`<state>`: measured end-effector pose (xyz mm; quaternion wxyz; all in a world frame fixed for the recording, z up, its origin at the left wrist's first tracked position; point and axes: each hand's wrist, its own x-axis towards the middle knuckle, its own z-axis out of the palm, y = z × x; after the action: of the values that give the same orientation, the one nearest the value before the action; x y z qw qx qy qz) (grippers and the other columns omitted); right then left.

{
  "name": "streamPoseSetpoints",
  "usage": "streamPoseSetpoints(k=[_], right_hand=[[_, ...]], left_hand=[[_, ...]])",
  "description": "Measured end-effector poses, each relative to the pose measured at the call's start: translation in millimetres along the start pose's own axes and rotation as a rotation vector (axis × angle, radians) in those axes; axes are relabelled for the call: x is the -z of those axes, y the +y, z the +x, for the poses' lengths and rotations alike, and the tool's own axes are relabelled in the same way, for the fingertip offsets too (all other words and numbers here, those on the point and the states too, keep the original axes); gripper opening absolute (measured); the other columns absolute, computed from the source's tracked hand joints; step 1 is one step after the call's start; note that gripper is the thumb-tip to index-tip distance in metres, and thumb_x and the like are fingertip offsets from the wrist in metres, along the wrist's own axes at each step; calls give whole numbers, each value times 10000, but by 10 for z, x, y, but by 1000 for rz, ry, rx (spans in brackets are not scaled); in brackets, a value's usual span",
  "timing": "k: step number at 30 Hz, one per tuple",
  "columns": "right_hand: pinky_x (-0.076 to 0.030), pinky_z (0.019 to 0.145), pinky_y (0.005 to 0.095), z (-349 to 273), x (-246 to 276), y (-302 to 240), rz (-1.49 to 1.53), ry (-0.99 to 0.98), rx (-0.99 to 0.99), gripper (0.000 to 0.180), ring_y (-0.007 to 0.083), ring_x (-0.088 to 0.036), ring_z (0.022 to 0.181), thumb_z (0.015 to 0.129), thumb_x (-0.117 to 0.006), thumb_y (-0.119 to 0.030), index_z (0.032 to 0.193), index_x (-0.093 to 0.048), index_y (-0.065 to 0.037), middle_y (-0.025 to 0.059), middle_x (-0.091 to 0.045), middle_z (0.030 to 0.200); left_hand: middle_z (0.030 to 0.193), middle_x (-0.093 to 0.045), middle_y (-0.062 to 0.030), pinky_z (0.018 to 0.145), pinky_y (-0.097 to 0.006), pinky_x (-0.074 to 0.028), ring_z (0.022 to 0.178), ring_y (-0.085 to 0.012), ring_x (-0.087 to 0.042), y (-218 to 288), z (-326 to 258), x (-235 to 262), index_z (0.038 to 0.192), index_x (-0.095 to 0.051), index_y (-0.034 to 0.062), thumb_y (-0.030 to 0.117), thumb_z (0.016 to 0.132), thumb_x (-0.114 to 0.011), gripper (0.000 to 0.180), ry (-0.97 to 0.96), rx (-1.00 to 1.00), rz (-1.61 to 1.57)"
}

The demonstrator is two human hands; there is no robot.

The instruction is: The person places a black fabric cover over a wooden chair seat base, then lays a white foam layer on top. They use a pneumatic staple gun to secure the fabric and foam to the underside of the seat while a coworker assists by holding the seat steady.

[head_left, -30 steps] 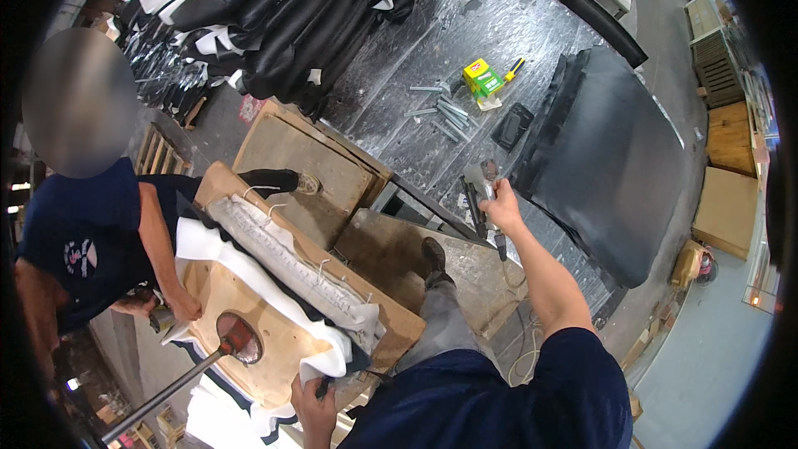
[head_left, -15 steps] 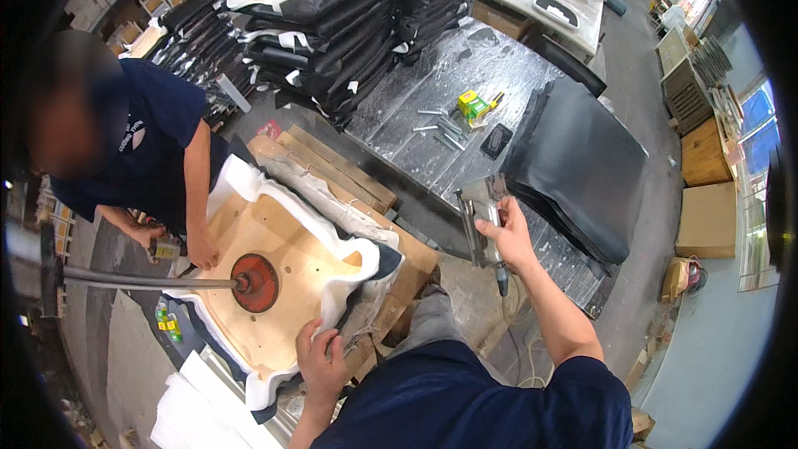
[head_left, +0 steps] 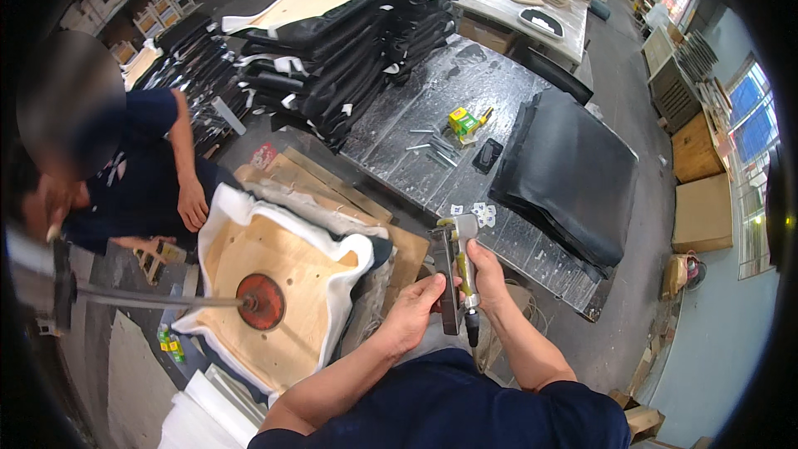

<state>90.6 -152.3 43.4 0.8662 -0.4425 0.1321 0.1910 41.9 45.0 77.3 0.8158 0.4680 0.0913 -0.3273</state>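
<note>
In front of my body, my right hand (head_left: 489, 276) is closed round the grip of a pneumatic staple gun (head_left: 465, 231), which has an air hose at its lower end. My left hand (head_left: 414, 313) pinches the long dark magazine of the same tool, thumb on its near side. To the left lies a seat panel of bare wood (head_left: 295, 262), wrapped at its edges by white padding and black cover. A red round press pad (head_left: 261, 301) on a metal rod bears on the wood. Neither of my hands touches the panel.
Opposite, a co-worker (head_left: 137, 158) rests one hand by the panel's far corner; a tool (head_left: 158, 263) is near the other. A table (head_left: 399, 120) carries staple strips, a yellow-green box (head_left: 464, 120) and black sheets (head_left: 573, 179). Stacked black covers (head_left: 316, 75) stand behind.
My left hand has left the panel's edge and taken hold of the staple gun's magazine. My right hand has brought the gun down and inward. The co-worker's hand has drawn back from the wood.
</note>
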Motion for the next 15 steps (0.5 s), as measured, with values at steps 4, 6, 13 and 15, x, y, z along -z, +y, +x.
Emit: streamPoseSetpoints(k=[4,6,13,15], right_hand=[[-549,524,328,631,276,150,55,114,-112,546,186,-679,616,1119,-572,-586,1094,-702,-55,82,-721,825],[-561,567,344,1009,360,177,70,239,-179,567,191,-682,634,1116,-558,-612,1062,-716,-70,81,-726,827],[-567,627,354,2178,982,228,-30,135,-387,715,225,-702,684,1089,-512,-721,1075,-746,-45,80,-746,864],[-544,571,367,2602,1434,187,-340,80,-467,803,219,-683,614,1072,-503,-763,1023,-775,-10,100,-736,827]], left_hand=[[1289,-737,-76,1108,-351,-508,1202,-174,-684,109,490,71,1481,-617,23,241,1166,-593,384,9,44,-35],[1359,-708,-65,1115,-347,-506,1242,-163,-666,118,757,76,1543,-566,41,208,1156,-612,424,38,44,-43],[1298,-613,-65,1050,-551,-555,1207,-329,-681,463,1729,168,1457,-556,96,556,1185,-423,551,108,314,-540],[1302,-586,-52,1032,-577,-563,1179,-342,-688,484,1930,257,1411,-554,115,454,1196,-463,411,195,350,-618]])
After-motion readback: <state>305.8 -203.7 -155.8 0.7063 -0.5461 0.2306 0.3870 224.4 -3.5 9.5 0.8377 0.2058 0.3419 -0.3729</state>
